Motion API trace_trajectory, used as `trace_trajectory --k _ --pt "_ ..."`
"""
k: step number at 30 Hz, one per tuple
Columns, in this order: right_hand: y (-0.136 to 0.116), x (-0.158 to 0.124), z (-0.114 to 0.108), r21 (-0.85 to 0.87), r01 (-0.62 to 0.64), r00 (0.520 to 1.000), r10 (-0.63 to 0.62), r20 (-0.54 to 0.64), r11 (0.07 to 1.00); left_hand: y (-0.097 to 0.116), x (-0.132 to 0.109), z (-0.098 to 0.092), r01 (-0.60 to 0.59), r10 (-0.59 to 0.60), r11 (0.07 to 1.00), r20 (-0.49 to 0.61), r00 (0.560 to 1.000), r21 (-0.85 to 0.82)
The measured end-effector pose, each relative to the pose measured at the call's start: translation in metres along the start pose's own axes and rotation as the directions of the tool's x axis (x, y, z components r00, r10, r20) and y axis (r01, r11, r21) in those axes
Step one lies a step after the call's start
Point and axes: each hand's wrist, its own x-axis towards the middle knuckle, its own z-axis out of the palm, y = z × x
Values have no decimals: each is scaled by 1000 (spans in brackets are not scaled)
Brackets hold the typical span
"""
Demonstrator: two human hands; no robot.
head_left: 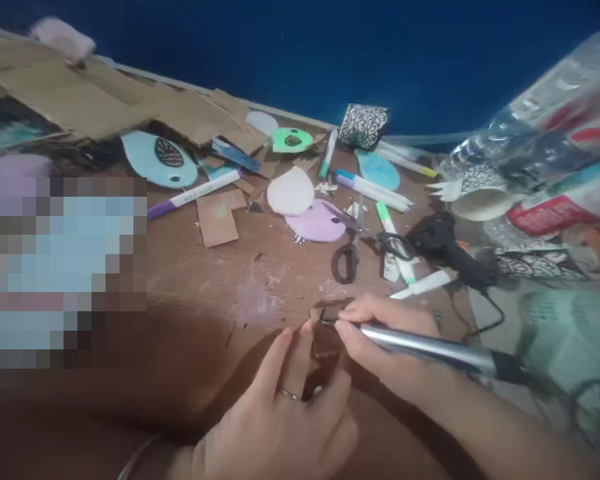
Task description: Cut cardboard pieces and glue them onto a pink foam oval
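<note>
My right hand grips a silver pen-shaped tool with a black rear end, thumb and fingers closed near its tip. The dark tip touches or sits just over a small piece of brown cardboard on the table. My left hand, with a ring on one finger, holds that piece down, index and middle fingertips at its left edge and the other fingers curled around its near side. Part of the cardboard is hidden by my fingers. Beyond my hands lie scissors with dark handles.
Several markers, such as a purple-capped one, lie on the brown table among fish-shaped cutouts. A black glue gun rests at the right, near plastic bottles. Cardboard sheets pile up at the back left.
</note>
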Motion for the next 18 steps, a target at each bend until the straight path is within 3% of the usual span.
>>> trace_trajectory --k 6,18 --pt "0 1 0 102 29 998 -34 52 994 1 -2 -2 2 -2 1000 -6 1000 -2" --pt "5 3 -2 143 77 990 -93 105 987 2 -2 2 4 -4 1000 -11 1000 17"
